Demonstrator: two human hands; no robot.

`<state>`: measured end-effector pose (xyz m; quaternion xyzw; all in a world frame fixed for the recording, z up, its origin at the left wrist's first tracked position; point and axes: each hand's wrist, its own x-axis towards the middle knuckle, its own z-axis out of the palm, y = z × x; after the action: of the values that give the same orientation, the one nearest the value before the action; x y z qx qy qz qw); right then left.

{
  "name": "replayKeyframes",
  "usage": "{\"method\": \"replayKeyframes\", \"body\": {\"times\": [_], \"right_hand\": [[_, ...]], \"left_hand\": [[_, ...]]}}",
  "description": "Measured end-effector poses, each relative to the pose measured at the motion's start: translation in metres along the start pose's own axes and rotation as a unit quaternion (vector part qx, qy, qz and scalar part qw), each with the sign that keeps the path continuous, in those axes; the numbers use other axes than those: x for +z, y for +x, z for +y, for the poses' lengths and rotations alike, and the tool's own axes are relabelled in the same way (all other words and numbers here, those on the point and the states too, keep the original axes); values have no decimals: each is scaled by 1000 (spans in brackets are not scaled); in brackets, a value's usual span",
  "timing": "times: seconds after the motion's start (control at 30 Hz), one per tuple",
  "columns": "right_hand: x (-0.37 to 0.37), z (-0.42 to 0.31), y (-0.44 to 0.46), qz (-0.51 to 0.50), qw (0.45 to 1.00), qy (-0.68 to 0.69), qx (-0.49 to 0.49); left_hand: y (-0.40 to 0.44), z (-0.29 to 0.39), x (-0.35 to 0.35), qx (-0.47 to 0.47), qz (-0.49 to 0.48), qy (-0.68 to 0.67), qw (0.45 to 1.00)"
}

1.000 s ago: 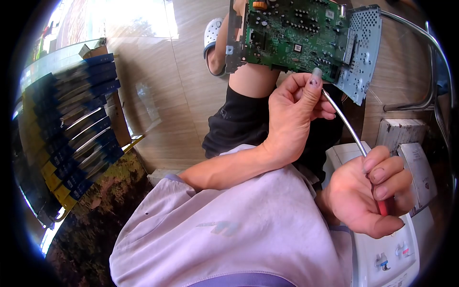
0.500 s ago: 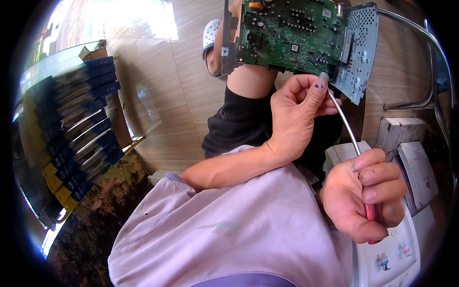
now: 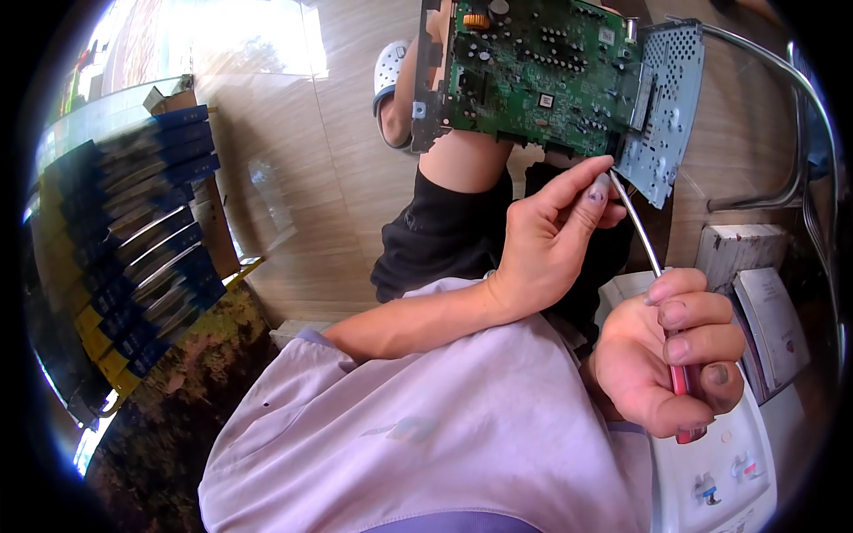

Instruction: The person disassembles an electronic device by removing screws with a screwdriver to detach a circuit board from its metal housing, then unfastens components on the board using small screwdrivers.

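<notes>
Crosswise, the screwdriver (image 3: 639, 230) lies within the curled right fingers (image 3: 705, 343).

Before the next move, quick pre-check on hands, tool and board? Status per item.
1. Right hand closed on the red-handled tool: ok, fingers wrap the handle.
2. Left hand clear of the shaft's far end: not ok, its fingertips are right beside it.
3. Tool tip seated: cannot tell, the contact point is too small and crowded.
4. Circuit board component side in view: ok.
5. Board supported: cannot tell, it overlaps a leg in view but its underside is hidden.
</notes>
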<state>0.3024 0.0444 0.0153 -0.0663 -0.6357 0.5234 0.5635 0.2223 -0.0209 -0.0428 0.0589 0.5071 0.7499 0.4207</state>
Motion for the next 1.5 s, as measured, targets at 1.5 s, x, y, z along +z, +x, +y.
{"method": "replayKeyframes", "body": {"times": [1.5], "right_hand": [[-68,28,0,267,939,-26,216]], "left_hand": [[21,-7,-28,121,52,376,917]]}}
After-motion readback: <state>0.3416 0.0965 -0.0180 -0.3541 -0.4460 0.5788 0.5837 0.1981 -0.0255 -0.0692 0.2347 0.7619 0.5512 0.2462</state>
